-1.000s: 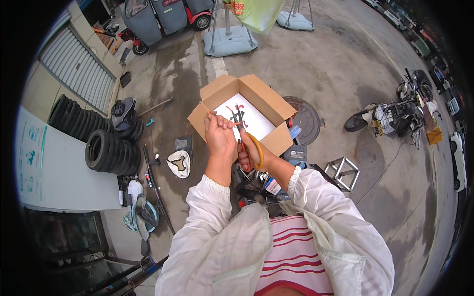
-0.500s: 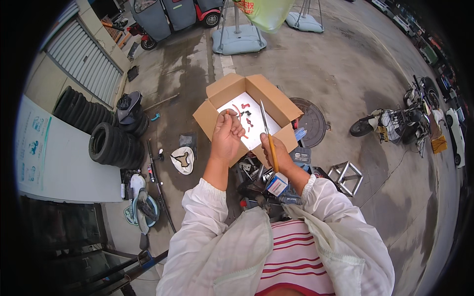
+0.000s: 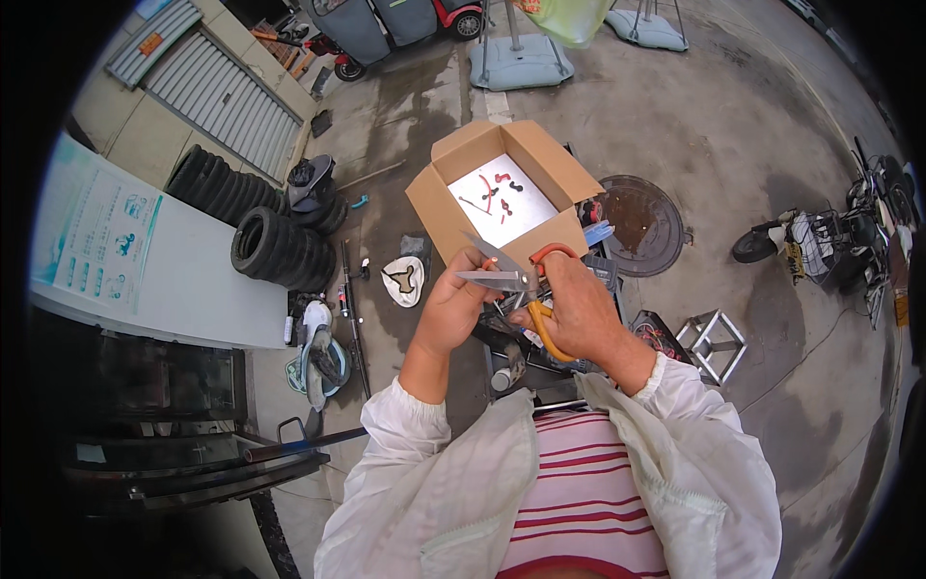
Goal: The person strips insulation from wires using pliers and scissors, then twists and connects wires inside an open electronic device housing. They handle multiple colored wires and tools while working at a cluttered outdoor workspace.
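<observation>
The right hand (image 3: 579, 309) holds orange scissors (image 3: 521, 285), blades open. The left hand (image 3: 451, 309) touches them above a cardboard box (image 3: 429, 198).

Concrete ground (image 3: 752, 125): cardboard box (image 3: 439, 207), tyre stack (image 3: 275, 249), manhole cover (image 3: 641, 222), possibly damp patches.

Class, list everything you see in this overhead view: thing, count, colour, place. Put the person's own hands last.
Scissors: one, orange handles, blades open, in the hands.
Cardboard box: one, brown, open, ahead of the hands.
Small bits: several, red and dark, inside box.
Tyres: a stack, black, left.
Manhole cover: one, rusty, right of box.
Metal stool: one, grey, right.
Motorbike: one, far right.
Left hand: at the blades.
Right hand: grips the handles.
</observation>
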The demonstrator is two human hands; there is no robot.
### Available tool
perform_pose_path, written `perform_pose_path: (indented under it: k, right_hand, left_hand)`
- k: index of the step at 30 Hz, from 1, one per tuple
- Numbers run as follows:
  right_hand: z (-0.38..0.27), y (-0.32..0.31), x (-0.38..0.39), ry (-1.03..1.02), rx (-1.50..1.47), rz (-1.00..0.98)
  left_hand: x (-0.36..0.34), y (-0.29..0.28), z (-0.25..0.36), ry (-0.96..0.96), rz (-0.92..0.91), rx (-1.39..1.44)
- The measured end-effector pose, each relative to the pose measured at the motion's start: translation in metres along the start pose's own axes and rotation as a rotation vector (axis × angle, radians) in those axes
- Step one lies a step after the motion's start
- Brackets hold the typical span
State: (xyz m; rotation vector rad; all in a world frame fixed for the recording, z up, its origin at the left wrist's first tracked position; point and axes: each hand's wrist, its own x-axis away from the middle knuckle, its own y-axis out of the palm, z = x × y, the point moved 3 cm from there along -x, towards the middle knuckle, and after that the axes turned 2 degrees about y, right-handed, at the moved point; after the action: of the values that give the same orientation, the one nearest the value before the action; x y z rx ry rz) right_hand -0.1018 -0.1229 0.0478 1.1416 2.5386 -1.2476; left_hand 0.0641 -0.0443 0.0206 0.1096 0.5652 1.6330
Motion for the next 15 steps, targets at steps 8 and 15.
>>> perform_pose_path:
  k: [8, 15]
  right_hand:
    - [0.006, -0.051, 0.049, -0.003, 0.137, 0.014]
    - [0.023, -0.081, 0.08, 0.265, -0.351, -0.22]
  left_hand:
    - [0.022, 0.068, -0.016, 0.011, 0.05, -0.133]
    - [0.028, 0.109, -0.032, -0.214, -0.029, 0.041]
